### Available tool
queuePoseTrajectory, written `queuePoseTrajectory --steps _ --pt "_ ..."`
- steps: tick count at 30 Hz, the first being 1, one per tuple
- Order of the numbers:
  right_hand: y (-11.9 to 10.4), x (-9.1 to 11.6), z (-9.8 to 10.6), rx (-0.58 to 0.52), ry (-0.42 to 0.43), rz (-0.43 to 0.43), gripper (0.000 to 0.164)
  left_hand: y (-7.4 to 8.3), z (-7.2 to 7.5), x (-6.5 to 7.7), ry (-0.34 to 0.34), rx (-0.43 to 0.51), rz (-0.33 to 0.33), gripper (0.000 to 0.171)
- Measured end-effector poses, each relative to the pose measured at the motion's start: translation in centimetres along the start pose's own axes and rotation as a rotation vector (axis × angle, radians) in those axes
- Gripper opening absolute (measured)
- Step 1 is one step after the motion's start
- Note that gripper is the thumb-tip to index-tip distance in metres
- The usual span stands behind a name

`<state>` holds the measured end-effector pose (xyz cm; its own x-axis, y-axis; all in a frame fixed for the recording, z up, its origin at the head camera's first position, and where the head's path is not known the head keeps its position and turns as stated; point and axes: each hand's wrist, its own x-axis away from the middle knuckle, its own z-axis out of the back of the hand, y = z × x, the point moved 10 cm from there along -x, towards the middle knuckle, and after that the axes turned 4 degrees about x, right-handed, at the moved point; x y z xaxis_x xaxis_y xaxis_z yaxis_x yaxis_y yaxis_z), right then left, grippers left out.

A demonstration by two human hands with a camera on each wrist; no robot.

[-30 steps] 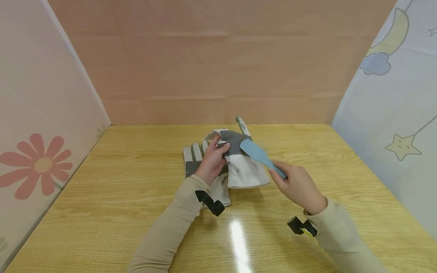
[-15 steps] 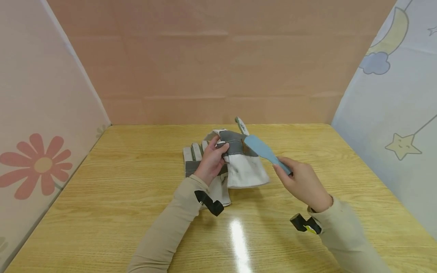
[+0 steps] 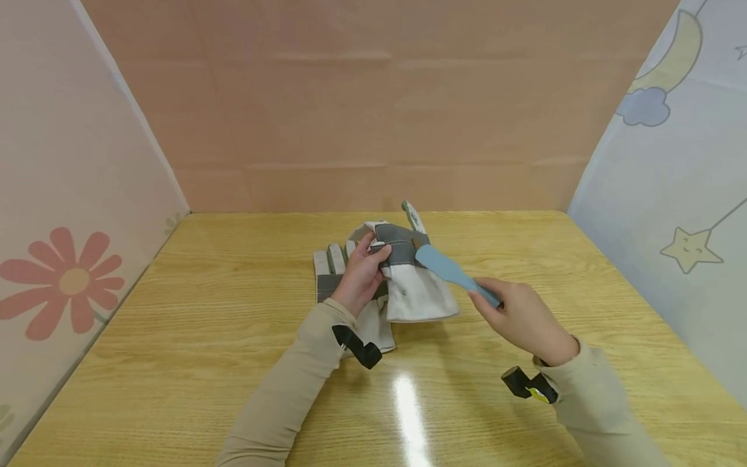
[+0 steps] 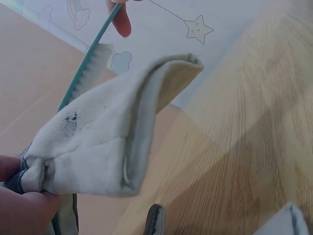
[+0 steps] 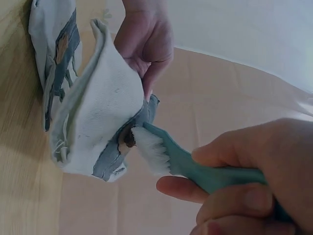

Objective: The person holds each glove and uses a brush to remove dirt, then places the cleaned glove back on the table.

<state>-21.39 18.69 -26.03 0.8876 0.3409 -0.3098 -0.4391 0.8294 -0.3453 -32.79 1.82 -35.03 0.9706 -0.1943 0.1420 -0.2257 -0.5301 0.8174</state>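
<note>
A white work glove (image 3: 420,295) with a grey band is held up above the table. My left hand (image 3: 364,275) pinches it by the band, thumb on top. In my right hand (image 3: 522,318) is a blue scrubbing brush (image 3: 446,266), gripped by its handle. The brush's white bristles (image 5: 152,149) touch the grey band, beside a brown patch with a dark spot (image 5: 128,138). Dark marks (image 4: 71,123) show on the white cuff in the left wrist view. A second glove (image 3: 329,283) lies on the table, partly hidden under my left hand.
Both hands work over a wooden table (image 3: 233,363). A plain pinkish-brown wall (image 3: 373,117) stands behind it, with patterned walls (image 3: 64,162) at the sides. A black camera mount (image 3: 357,347) sits on each wrist.
The right hand has shifted slightly to the right. The brush went up and right across the band, then came back down a little. The left hand and both gloves stay nearly still.
</note>
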Motion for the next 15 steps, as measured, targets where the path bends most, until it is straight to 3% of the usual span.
queuePoseTrajectory --steps 7,15 --pt "0.4 -0.4 0.3 -0.036 0.057 -0.045 0.023 0.0 -0.1 0.1 -0.003 0.021 -0.002 0.054" --pt "0.0 -0.5 -1.6 -0.044 -0.039 -0.043 0.023 0.0 0.1 0.2 0.011 -0.017 0.0 0.053"
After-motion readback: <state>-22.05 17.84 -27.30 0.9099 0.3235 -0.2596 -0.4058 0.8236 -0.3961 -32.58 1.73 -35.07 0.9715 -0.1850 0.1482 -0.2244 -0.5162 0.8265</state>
